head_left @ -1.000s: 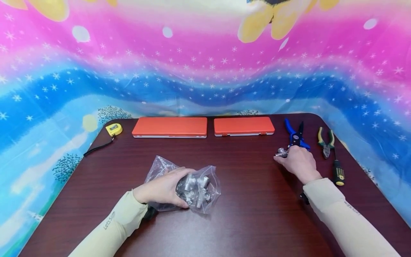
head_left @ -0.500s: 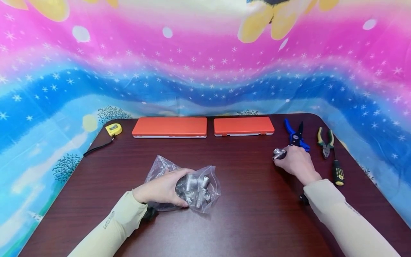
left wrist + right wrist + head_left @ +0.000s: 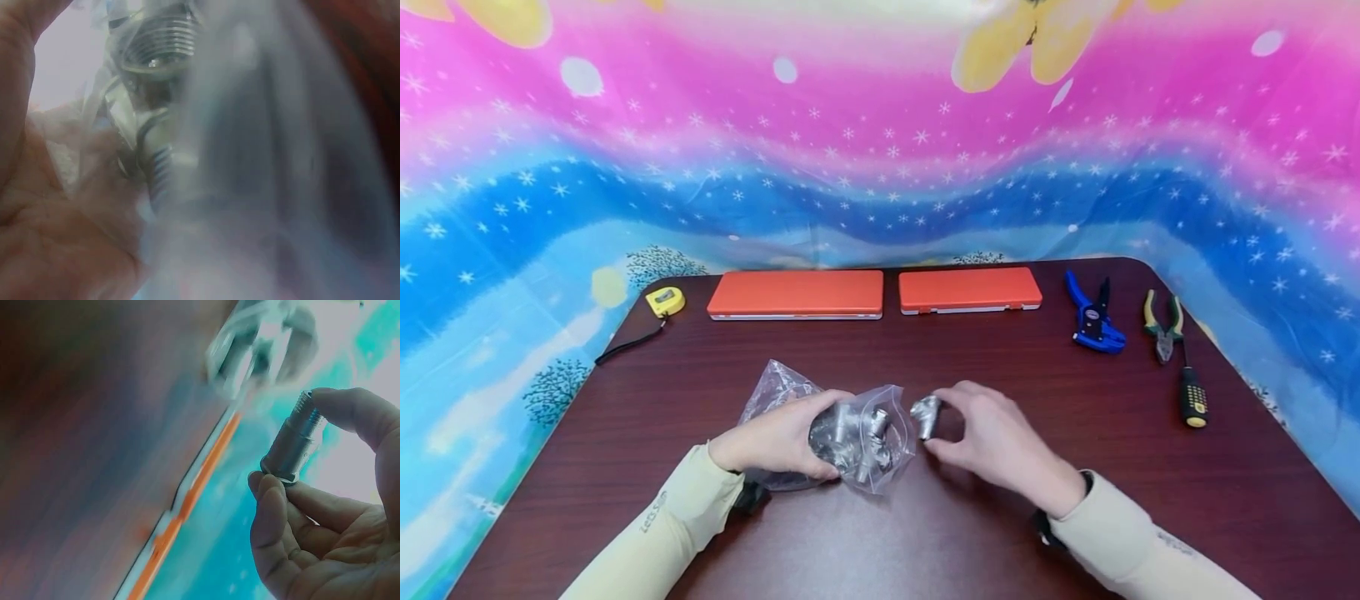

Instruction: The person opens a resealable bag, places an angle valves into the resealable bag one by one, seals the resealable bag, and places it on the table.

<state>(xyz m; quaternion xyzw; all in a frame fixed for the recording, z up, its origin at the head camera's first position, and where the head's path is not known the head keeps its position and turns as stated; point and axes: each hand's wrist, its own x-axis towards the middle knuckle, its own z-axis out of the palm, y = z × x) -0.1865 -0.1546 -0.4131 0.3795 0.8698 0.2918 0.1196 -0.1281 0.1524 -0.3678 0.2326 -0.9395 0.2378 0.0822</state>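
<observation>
Pinching a short silvery metal fitting w/ a threaded end (image 3: 927, 417), the right hand (image 3: 992, 429) has its grip clenched on it: thumb at the threads, fingertips at the other end, per right wrist cam. Fitting sits just right of a clear plastic zip bag (image 3: 772, 390), small gap btwn them. Left hand (image 3: 778, 442) grasps that bag from its left side, grip curled round it, thumb in front. Bag holds a bunch of silvery metal fittings (image 3: 874, 437); left wrist view is mostly blurred plastic, but a threaded ring shows thru.

All on a dark reddish-brown wooden bench (image 3: 970, 533). Along far edge: long flat orange case (image 3: 797, 293) & shorter flat orange case (image 3: 970, 289), side by side. Far left: yellow tape measure (image 3: 666, 301) w/ black strap. Right side: blue-&-black hand tool (image 3: 1096, 321), then yellow-&-green-handled pliers (image 3: 1163, 325), black-&-yellow screwdriver (image 3: 1195, 398) just below 'em. Pink-&-blue snowflake-print cloth (image 3: 850, 183) hangs behind.
</observation>
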